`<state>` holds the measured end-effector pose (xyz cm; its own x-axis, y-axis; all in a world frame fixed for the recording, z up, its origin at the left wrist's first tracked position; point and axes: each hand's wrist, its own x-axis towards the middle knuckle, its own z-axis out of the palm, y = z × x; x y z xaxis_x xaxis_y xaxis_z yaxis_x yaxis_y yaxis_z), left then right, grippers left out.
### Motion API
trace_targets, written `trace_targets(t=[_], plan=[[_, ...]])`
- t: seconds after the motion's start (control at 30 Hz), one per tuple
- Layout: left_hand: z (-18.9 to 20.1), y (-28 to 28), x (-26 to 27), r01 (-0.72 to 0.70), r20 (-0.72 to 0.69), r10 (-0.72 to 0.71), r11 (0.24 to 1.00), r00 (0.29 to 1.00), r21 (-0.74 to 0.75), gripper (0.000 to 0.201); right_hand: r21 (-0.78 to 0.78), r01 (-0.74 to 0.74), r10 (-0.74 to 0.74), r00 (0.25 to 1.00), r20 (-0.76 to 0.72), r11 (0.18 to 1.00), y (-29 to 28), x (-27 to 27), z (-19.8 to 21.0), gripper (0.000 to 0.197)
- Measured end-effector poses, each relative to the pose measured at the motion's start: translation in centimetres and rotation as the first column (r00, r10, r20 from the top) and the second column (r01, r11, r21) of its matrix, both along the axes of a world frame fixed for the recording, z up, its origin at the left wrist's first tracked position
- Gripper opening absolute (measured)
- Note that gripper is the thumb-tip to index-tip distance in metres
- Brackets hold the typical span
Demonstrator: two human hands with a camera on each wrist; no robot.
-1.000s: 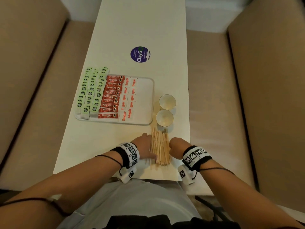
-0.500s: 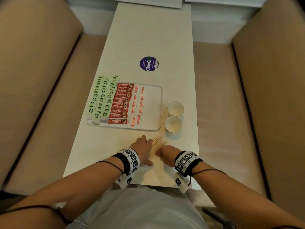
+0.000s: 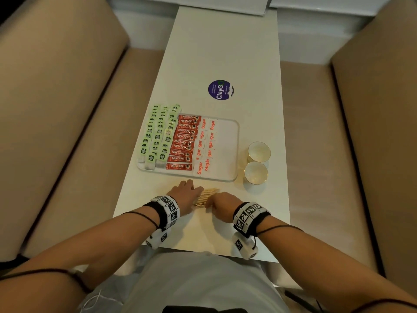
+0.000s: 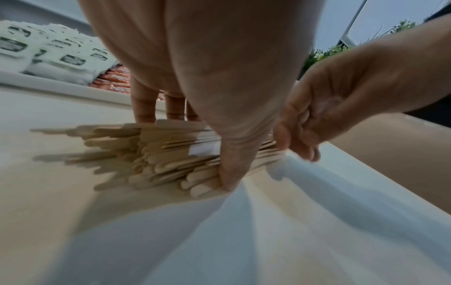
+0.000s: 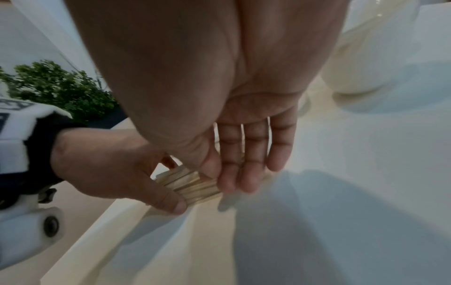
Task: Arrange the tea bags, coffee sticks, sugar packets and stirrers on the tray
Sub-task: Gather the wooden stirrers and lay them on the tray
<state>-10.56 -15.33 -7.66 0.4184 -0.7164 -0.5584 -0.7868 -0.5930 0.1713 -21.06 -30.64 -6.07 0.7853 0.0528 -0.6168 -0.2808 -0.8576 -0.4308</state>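
Observation:
A bundle of wooden stirrers (image 3: pixel 206 196) lies on the table just in front of the white tray (image 3: pixel 228 150). My left hand (image 3: pixel 188 192) holds the bundle's left part, with the thumb (image 4: pixel 227 173) on the near side and the fingers (image 4: pixel 144 108) on the far side. My right hand (image 3: pixel 217 199) pinches the bundle's right end (image 5: pixel 192 185) between thumb and fingers. On the tray lie rows of green tea bags (image 3: pixel 158 134), red coffee sticks (image 3: pixel 184 143) and white sugar packets (image 3: pixel 206 150). The tray's right strip is bare.
Two white cups (image 3: pixel 259 151) (image 3: pixel 256 172) stand right of the tray, close to the table's right edge. A round purple sticker (image 3: pixel 220 89) lies beyond the tray. Beige sofa seats flank the narrow table on both sides.
The stirrers, spread lengthwise a second ago, are now gathered into a tighter bundle turned crosswise. Both hands have closed in around it.

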Motion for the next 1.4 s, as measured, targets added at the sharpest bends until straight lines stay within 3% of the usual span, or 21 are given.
trace_targets(t=[0.17, 0.3, 0.4, 0.67, 0.9, 1.13, 1.4], plan=[[0.0, 1.9, 1.5, 0.090, 0.010, -0.090, 0.996, 0.996, -0.010, 0.055, -0.111, 0.070, -0.043, 0.973, 0.227, 0.991, 1.1, 1.9, 0.3, 0.027], [0.0, 2.9, 2.6, 0.105, 0.003, -0.105, 0.993, 0.994, -0.047, 0.045, -0.160, -0.001, 0.038, 0.972, 0.231, 0.987, 2.9, 2.4, -1.6, 0.060], [-0.3, 3.6, 3.3, 0.058, -0.046, -0.063, 0.994, 0.997, -0.096, 0.041, -0.197, -0.023, 0.068, 0.971, 0.228, 0.980, 4.4, 2.6, -2.9, 0.069], [-0.2, 4.7, 5.1, 0.016, -0.155, -0.044, 0.985, 0.987, -0.175, 0.025, -0.301, -0.032, 0.126, 0.945, 0.301, 0.953, 6.1, 4.0, -3.2, 0.030], [-0.1, 4.5, 5.6, 0.036, -0.150, -0.069, 0.977, 0.986, -0.208, 0.027, -0.396, -0.078, 0.195, 0.944, 0.264, 0.915, 5.6, 4.2, -3.1, 0.026], [-0.3, 3.7, 5.3, 0.059, -0.138, -0.089, 0.976, 0.986, -0.209, 0.029, -0.391, -0.039, 0.152, 0.953, 0.263, 0.920, 4.8, 3.6, -3.0, 0.030], [-0.5, 3.2, 5.3, 0.086, -0.105, -0.107, 0.977, 0.989, -0.193, 0.021, -0.371, -0.020, 0.130, 0.953, 0.274, 0.928, 4.3, 3.6, -2.9, 0.019]])
